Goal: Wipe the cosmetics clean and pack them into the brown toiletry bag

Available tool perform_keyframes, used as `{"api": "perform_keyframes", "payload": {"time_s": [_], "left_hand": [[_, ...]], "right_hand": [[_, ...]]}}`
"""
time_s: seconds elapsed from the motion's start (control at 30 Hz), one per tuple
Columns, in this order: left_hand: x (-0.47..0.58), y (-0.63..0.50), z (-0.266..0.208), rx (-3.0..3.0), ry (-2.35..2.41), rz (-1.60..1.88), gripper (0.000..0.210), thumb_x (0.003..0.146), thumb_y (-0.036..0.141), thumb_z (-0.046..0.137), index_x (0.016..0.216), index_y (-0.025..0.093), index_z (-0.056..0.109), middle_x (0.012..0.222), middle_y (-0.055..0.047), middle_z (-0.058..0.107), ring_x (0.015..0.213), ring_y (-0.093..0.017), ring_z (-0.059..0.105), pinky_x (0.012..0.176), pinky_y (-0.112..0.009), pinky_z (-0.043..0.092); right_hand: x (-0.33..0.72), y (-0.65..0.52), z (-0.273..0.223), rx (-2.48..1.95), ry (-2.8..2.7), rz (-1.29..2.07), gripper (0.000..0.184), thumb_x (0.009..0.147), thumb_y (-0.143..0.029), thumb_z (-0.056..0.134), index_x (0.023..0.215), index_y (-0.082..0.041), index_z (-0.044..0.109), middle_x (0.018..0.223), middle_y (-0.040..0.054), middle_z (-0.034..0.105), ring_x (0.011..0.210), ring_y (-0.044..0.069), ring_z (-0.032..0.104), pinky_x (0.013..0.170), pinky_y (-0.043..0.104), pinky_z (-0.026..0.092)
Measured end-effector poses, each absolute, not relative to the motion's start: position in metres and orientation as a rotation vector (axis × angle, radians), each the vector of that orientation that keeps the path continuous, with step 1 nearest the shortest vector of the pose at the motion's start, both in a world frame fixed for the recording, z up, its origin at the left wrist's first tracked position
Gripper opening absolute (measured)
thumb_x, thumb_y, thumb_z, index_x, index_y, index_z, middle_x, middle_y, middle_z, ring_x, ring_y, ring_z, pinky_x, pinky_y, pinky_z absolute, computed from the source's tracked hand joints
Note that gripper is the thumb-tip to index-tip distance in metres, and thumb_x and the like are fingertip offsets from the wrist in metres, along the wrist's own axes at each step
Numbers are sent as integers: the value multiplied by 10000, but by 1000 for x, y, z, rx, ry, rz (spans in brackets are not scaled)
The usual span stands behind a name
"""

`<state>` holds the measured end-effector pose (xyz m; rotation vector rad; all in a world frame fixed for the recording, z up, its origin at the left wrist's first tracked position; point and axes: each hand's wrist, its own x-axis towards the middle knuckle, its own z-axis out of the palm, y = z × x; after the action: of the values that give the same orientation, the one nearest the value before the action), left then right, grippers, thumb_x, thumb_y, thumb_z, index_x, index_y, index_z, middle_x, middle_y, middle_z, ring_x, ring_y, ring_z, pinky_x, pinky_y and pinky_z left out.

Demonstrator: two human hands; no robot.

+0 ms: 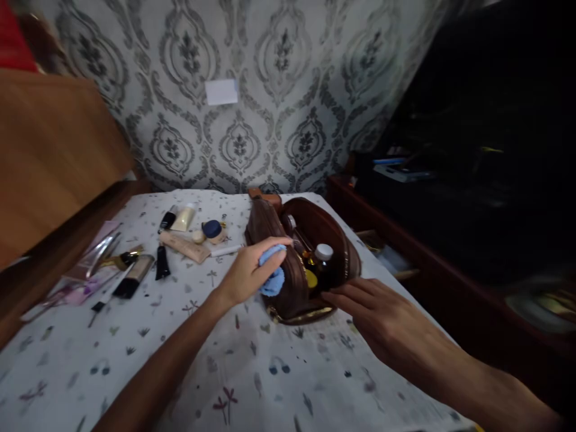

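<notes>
A brown zippered toiletry bag (294, 288) lies unzipped on the patterned white cloth, its mouth facing me. Inside it stand a bottle with a white cap (324, 252) and something with a yellow lid (311, 278). My left hand (247, 268) is at the bag's left side, its fingers and thumb closed round a crumpled light blue cloth (272, 279) against the leather. At the bag's right front edge is my right hand (373, 306), with fingers stretched toward the opening; its fingertips touch or nearly touch the rim.
Left of the bag lie several cosmetics: a beige tube (184, 246), a dark-blue-lidded jar (213, 230), a small black tube (162, 263) and a foundation bottle (134, 276). A wooden panel (58, 162) rises at left. An open dark drawer (405, 270) borders the right side.
</notes>
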<state>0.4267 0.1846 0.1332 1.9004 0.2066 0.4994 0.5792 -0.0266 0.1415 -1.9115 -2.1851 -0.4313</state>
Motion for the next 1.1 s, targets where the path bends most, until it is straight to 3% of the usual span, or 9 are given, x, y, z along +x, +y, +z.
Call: {"api": "perform_keyframes", "payload": {"time_s": [0.13, 0.33, 0.43, 0.53, 0.77, 0.93, 1.0, 1.1], "left_hand": [[424, 185, 127, 2002, 221, 636, 453, 988, 442, 440, 1352, 197, 552, 618, 39, 491, 575, -105, 479, 610, -227, 397], [407, 193, 108, 2215, 340, 661, 524, 981, 423, 450, 1450, 199, 384, 685, 26, 552, 670, -169, 583, 692, -280, 454], [390, 207, 91, 2395, 426, 677, 450, 985, 385, 430, 1393, 196, 441, 882, -44, 670, 836, -218, 650, 784, -330, 495], [371, 228, 75, 2588, 548, 740, 353, 993, 339, 412, 1306, 212, 514, 1121, -92, 685, 1015, -234, 651, 883, -357, 507], [335, 274, 71, 2865, 1401, 482, 275, 986, 235, 398, 1197, 190, 569, 1225, -134, 613, 1191, -281, 535, 867, -375, 521], [319, 293, 69, 2748, 1661, 477, 367, 952, 107, 343, 1261, 104, 541, 1215, -235, 600, 1159, -350, 546, 919, -493, 472], [316, 295, 64, 2725, 1660, 466, 354, 955, 117, 346, 1237, 89, 558, 1150, -238, 632, 1106, -351, 583, 875, -474, 482], [316, 296, 60, 2719, 1572, 487, 295, 994, 222, 365, 1175, 154, 587, 1116, -157, 670, 1032, -288, 630, 811, -376, 496]], "right_hand": [[569, -19, 141, -1760, -2116, -427, 306, 944, -109, 431, 1148, -186, 646, 967, 76, 718, 864, 205, 645, 711, 313, 539], [546, -5, 130, -1653, -2023, -480, 270, 982, -161, 427, 1134, -189, 647, 895, 61, 702, 796, 181, 635, 689, 293, 533], [541, -1, 120, -1625, -1933, -536, 227, 980, -175, 450, 1082, -182, 652, 873, 58, 696, 790, 177, 630, 683, 288, 520], [541, 0, 110, -1600, -1854, -583, 197, 981, -208, 468, 1048, -188, 652, 873, 59, 688, 806, 185, 631, 705, 301, 513], [534, 2, 101, -1566, -1733, -700, 195, 970, -233, 494, 1071, -220, 660, 934, 86, 642, 866, 227, 612, 771, 374, 501], [516, 13, 93, -1419, -1812, -665, 203, 925, -119, 521, 1035, -216, 662, 973, 87, 662, 914, 222, 621, 784, 367, 526], [506, 24, 88, -1344, -1860, -557, 228, 909, -79, 511, 1028, -204, 660, 973, 86, 673, 924, 213, 626, 773, 350, 546], [489, 45, 79, -1267, -1877, -329, 267, 894, -41, 492, 1026, -206, 655, 950, 79, 682, 915, 201, 635, 755, 332, 568]]}}
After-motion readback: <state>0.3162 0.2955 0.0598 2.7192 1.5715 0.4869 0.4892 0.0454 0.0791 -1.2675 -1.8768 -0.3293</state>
